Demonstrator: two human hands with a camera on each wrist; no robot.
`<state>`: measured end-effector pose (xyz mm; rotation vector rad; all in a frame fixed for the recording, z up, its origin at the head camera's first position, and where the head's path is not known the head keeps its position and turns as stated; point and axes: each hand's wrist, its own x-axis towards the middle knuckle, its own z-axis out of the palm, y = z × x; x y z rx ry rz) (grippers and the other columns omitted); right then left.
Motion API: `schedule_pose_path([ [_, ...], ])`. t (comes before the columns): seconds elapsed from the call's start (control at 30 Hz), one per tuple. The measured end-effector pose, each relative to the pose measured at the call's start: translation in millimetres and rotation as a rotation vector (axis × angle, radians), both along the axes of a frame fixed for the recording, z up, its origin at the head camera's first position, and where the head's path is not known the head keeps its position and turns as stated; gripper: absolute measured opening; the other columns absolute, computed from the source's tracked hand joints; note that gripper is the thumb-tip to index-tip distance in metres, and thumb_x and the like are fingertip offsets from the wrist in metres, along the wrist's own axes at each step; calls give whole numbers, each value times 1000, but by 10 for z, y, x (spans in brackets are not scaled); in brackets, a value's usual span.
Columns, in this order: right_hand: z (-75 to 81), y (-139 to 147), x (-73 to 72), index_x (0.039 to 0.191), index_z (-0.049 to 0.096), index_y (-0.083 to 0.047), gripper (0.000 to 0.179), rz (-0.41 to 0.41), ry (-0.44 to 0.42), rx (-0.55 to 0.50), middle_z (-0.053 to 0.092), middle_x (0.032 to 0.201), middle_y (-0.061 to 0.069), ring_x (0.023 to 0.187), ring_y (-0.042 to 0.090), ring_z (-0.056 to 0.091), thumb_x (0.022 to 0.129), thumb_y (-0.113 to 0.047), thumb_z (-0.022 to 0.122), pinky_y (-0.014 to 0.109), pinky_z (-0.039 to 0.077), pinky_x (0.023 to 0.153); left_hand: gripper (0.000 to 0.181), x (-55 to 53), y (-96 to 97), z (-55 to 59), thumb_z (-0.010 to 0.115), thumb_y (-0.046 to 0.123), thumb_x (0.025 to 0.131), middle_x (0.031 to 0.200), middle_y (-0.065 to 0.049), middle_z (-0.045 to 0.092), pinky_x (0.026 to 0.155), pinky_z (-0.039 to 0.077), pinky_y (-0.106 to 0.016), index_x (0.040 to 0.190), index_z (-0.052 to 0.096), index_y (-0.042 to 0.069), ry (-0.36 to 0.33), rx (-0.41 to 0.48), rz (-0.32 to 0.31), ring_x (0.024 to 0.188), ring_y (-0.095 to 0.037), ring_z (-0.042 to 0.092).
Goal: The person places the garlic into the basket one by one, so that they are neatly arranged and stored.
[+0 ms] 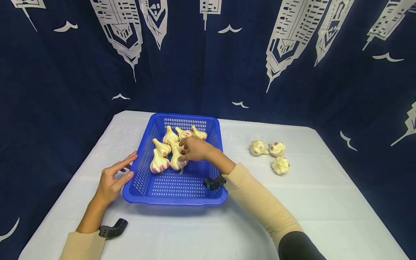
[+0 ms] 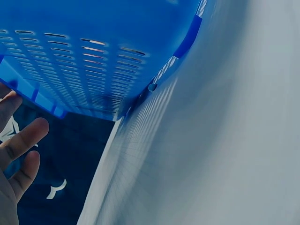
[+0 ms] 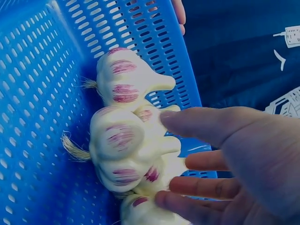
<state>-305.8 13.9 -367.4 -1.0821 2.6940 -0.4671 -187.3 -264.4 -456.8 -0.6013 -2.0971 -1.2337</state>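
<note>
A blue plastic basket (image 1: 175,200) stands on the white table and holds several white garlic bulbs (image 1: 159,162) with purple streaks, grouped toward its back and left. My right hand (image 1: 196,148) reaches over the right wall, above the bulbs. In the right wrist view its thumb and fingers are spread beside a garlic bulb (image 3: 117,136), not closed round it; whether the fingertips touch the bulbs is unclear. At the basket's left wall is my left hand (image 1: 112,180), its fingers extended by the rim. The left wrist view shows its fingers (image 2: 26,140) uncurled beside the perforated side.
To the right of the basket, three more garlic bulbs (image 1: 277,148) lie close together on the white tablecloth (image 1: 318,195). A dark blue curtain (image 1: 201,72) with white building prints hangs behind the table. Each wrist wears a black strap (image 1: 113,228).
</note>
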Motion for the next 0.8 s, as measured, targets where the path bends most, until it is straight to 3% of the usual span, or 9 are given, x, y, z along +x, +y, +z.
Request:
schedule_pose_path([
  [0.3, 208, 165, 34, 127, 61, 4, 53, 18, 30, -106, 69, 114, 19, 97, 27, 69, 86, -29, 75, 35, 53, 86, 48, -8, 13, -8, 61, -5, 78, 130, -21, 61, 75, 41, -17, 125, 66, -3, -4, -2, 4, 87, -8, 61],
  [0.53, 418, 405, 141, 130, 61, -1, 56, -75, 26, -148, 68, 113, 17, 91, 22, 67, 85, -29, 77, 30, 55, 78, 47, -6, 17, -7, 61, -4, 78, 131, -20, 61, 75, 41, -18, 125, 66, -3, -4, 0, 6, 86, -9, 61],
  [0.8, 456, 707, 228, 131, 61, -3, 57, -133, 59, -159, 68, 112, 12, 93, 22, 66, 84, -31, 77, 31, 56, 79, 47, -10, 14, -26, 60, -4, 78, 132, -19, 60, 74, 41, -19, 125, 65, -4, -1, 14, 2, 86, -9, 60],
])
